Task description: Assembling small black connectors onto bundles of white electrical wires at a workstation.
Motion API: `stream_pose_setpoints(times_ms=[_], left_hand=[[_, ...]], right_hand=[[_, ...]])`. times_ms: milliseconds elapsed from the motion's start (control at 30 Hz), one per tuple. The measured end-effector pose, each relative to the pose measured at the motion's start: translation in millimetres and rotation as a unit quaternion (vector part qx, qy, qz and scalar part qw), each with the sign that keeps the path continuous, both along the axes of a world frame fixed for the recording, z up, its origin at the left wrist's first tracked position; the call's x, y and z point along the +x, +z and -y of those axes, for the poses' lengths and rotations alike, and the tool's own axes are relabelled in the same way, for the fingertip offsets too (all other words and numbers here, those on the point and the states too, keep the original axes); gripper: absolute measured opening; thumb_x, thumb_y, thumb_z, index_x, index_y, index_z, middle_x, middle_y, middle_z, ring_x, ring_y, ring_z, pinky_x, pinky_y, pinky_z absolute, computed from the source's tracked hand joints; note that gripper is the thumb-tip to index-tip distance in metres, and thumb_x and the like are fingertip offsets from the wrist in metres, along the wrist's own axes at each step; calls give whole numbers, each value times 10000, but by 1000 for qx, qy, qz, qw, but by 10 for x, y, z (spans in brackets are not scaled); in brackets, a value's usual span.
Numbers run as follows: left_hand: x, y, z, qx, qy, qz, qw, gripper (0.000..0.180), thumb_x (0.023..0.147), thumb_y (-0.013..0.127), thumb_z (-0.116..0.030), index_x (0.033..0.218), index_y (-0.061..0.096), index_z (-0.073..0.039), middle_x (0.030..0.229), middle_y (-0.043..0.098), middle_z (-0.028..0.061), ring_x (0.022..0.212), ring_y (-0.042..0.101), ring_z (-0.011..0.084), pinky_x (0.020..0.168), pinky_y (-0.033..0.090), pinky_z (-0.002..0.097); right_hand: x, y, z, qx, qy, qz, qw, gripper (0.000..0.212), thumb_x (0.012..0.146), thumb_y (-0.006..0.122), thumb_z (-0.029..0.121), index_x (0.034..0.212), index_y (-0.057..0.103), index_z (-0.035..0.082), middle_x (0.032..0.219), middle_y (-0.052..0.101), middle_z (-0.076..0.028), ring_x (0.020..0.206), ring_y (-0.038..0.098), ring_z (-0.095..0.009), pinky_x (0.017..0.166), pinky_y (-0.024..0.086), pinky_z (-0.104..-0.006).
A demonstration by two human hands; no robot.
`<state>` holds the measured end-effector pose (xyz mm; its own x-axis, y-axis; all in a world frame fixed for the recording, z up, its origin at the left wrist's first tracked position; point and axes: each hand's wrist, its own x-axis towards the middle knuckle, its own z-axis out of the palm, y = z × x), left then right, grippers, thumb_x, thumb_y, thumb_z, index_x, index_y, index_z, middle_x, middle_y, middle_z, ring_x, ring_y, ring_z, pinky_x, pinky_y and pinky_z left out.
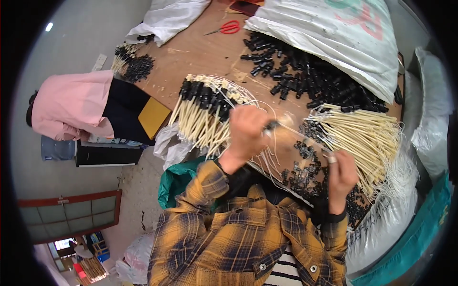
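Observation:
My left hand (248, 133) is closed in a fist, with a small black plastic piece (272, 125) showing at its thumb side, blurred by motion. From there a thin pale cord (300, 133) runs slanting toward my right hand (342, 176), whose fingers are pinched together at its far end. Beside my left hand lies a bundle of cream-coloured cords with black sockets (200, 107). A second fan of cream cords (365, 138) spreads next to my right hand. Small dark clips (305, 171) are scattered on the tabletop between my hands.
Black plastic sockets (305, 71) spill from a white woven sack (329, 33) at the far right of the wooden table (191, 47). Red-handled scissors (229, 27) lie at the back. A person in a pink top (71, 102) is at the left. A green bag (179, 183) hangs by the near edge.

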<state>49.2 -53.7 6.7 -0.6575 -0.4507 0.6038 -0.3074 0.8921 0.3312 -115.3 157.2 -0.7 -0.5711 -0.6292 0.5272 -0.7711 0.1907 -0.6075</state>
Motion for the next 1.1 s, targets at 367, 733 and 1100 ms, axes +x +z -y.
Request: stream_pose_setpoints(times_ms=[367,733,1100], left_hand=[[-108,-156,493,105,-42,39,993,436,702,676,-116,1128,622,-41,1217,576,149,1168,510,320,1009,400,445],[-877,-714,302,185,-119,181,959,356,764,603,-53,1114,667,-69,1345,496,176,1188,515,352,1009,436,432],[519,-111,276,104,174,-89,975,165,717,663,60,843,631,-42,785,609,64,710,604,188,636,490,297]], right_hand=[[-55,-254,-37,146,92,108,979,214,777,724,117,967,679,30,922,673,-133,816,650,-296,716,508,-345],[-369,-257,-451,187,-19,100,977,130,815,666,115,906,662,23,833,640,-158,742,617,-352,657,475,-383],[-245,-217,-149,166,39,80,982,155,819,664,74,965,675,22,848,654,-149,737,638,-322,654,487,-352]])
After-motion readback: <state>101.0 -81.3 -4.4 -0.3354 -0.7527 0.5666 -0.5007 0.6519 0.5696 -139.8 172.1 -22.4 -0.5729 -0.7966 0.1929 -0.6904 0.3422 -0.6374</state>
